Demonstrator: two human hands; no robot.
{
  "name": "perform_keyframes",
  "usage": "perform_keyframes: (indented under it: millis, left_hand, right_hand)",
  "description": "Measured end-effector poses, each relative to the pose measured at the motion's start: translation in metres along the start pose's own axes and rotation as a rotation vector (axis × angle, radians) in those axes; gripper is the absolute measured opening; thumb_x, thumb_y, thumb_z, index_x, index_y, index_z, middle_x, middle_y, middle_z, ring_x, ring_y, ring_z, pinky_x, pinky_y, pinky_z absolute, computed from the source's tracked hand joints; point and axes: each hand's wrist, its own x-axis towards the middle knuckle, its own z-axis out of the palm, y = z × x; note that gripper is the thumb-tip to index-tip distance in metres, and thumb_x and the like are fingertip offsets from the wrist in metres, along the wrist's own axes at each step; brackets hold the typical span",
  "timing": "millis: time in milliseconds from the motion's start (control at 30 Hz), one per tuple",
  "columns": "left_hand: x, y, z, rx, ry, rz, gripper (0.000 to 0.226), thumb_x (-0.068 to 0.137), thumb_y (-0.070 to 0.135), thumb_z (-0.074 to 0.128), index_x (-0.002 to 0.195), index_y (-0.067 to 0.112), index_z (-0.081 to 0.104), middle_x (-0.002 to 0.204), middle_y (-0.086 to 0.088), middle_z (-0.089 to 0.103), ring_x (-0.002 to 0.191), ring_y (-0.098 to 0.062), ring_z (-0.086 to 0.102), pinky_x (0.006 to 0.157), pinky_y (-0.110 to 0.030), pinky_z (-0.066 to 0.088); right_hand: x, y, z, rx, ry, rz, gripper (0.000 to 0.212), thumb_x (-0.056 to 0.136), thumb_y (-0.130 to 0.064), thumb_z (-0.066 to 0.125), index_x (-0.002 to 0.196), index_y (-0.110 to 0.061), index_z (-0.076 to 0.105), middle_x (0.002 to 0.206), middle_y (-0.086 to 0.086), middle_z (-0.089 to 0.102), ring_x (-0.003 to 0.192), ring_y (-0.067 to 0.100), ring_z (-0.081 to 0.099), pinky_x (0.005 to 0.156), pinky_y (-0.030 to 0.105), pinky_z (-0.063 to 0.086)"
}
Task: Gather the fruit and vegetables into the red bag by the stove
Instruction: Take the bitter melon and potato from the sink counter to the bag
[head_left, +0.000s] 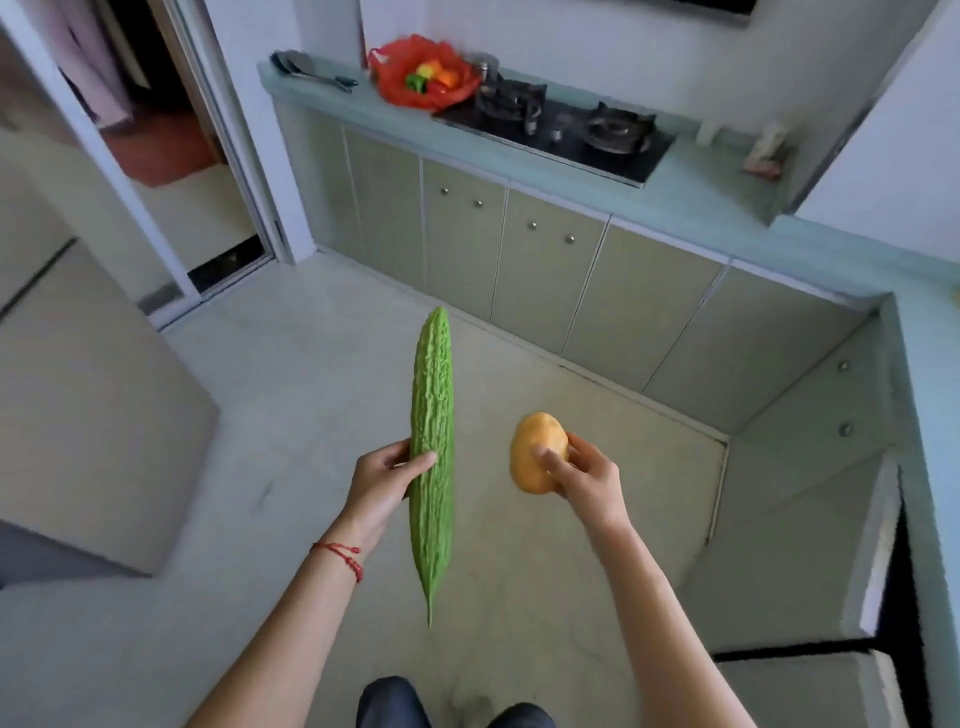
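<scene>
A long, bumpy green bitter gourd stands upright in my left hand, which grips it around the middle. My right hand holds a yellow-brown potato from the right side. Both are held over the floor in front of me. Far ahead, the red bag sits open on the counter just left of the stove. Green, yellow, orange and red produce shows inside it.
The pale green counter runs along the back wall and turns down the right side, with cupboards below. Utensils lie left of the bag. A doorway opens at the back left. A large beige appliance stands on the left.
</scene>
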Motion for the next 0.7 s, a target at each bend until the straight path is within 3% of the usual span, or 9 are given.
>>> perform_keyframes:
  millis: [100,300,400,467,700]
  left_hand:
    - [-0.002,0.002,-0.004,-0.024,0.064,0.003,0.014,0.080,0.005,0.064,0.092,0.011,0.070,0.082,-0.004,0.070,0.072,-0.016,0.066,0.060,-0.020,0.053]
    - [0.006,0.005,-0.007,-0.045,0.119,0.015,0.014,0.080,0.007,0.065,0.080,0.019,0.071,0.082,-0.005,0.071,0.077,-0.020,0.066,0.069,-0.028,0.053]
    - [0.017,0.010,-0.010,-0.039,0.127,0.015,0.013,0.081,0.008,0.064,0.084,0.019,0.071,0.087,-0.007,0.071,0.079,-0.020,0.067,0.070,-0.029,0.052]
    - [0.031,0.015,-0.014,-0.045,0.132,0.018,0.013,0.081,0.008,0.064,0.084,0.019,0.071,0.088,-0.006,0.071,0.080,-0.020,0.067,0.070,-0.029,0.052]
    - [0.119,0.046,-0.036,-0.034,0.135,0.024,0.013,0.081,0.008,0.064,0.090,0.014,0.071,0.085,-0.004,0.071,0.078,-0.018,0.068,0.068,-0.028,0.053]
  right_hand:
    - [0.011,-0.003,0.005,-0.020,-0.077,-0.014,0.031,0.077,-0.019,0.072,0.107,-0.018,0.062,0.094,0.003,0.066,0.090,0.021,0.064,0.089,0.047,0.053]
    - [0.033,-0.007,0.012,-0.017,-0.144,-0.015,0.025,0.077,-0.021,0.072,0.100,-0.024,0.063,0.095,0.003,0.067,0.093,0.023,0.065,0.088,0.047,0.053]
    - [0.048,-0.012,0.021,-0.004,-0.153,0.002,0.033,0.076,-0.022,0.073,0.107,-0.020,0.061,0.104,0.008,0.067,0.097,0.024,0.065,0.089,0.047,0.053]
    - [0.063,-0.018,0.032,0.001,-0.160,0.007,0.041,0.075,-0.022,0.073,0.114,-0.015,0.060,0.107,0.010,0.066,0.098,0.025,0.064,0.090,0.047,0.053]
    - [0.131,-0.043,0.081,0.034,-0.181,-0.008,0.031,0.078,-0.017,0.071,0.107,-0.015,0.061,0.105,0.011,0.066,0.097,0.026,0.064,0.081,0.038,0.055]
